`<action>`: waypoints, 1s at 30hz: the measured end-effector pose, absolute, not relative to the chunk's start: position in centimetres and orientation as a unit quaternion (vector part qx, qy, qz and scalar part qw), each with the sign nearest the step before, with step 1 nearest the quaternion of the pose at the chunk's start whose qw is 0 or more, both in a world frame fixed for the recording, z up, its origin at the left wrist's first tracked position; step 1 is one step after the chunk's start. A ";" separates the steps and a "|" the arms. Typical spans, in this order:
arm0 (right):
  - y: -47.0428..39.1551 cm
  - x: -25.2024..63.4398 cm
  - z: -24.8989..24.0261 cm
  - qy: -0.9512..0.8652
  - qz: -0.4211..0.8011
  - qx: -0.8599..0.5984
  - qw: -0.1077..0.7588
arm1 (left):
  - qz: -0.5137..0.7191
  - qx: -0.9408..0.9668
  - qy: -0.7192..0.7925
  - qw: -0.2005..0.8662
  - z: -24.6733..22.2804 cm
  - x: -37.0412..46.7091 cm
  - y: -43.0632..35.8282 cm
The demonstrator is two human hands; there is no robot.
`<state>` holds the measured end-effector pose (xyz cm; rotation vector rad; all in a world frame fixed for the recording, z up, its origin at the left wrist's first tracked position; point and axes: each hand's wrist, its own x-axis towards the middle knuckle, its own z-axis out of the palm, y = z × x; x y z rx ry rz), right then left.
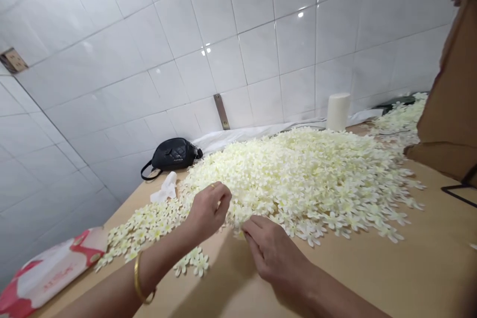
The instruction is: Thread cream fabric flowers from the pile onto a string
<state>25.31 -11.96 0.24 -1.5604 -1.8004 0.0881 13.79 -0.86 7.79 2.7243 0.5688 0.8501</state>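
Observation:
A large heap of pale cream-yellow artificial flowers [298, 169] covers the middle of the table. My left hand [210, 211], with a ring on a finger and a gold bangle on the wrist, is closed with curled fingers at the heap's front left edge. Whatever lies inside that fist is hidden. Lower and to the right, my right hand [274, 248] has its thumb and fingers pressed together in a pinch beside the nearest flowers. I cannot make out what it holds, if anything. A few loose flowers [194, 261] lie below my left forearm.
A black quilted pouch [173, 154] stands against the tiled wall, near crumpled white tissue [165, 188]. At the left edge lies a red and white tissue pack [61, 268]. Behind the heap stands a white cylinder [338, 112]. A cardboard box [452, 94] rises at the right.

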 end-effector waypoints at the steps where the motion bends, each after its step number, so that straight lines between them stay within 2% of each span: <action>1: -11.9 25.3 0.2 -0.704 0.032 -0.606 0.369 | 0.297 0.905 0.247 0.180 8.1 14.6 0.1; 3: -11.8 25.4 0.1 -0.703 0.031 -0.608 0.368 | 0.318 0.847 0.329 0.270 8.8 16.4 1.7; 11: -11.8 25.4 -0.3 -0.713 0.042 -0.595 0.370 | 0.320 0.768 0.408 0.377 10.1 21.3 4.9; 30: -11.9 25.3 -0.3 -0.713 0.040 -0.590 0.375 | 0.225 0.754 0.500 0.361 9.8 21.6 8.0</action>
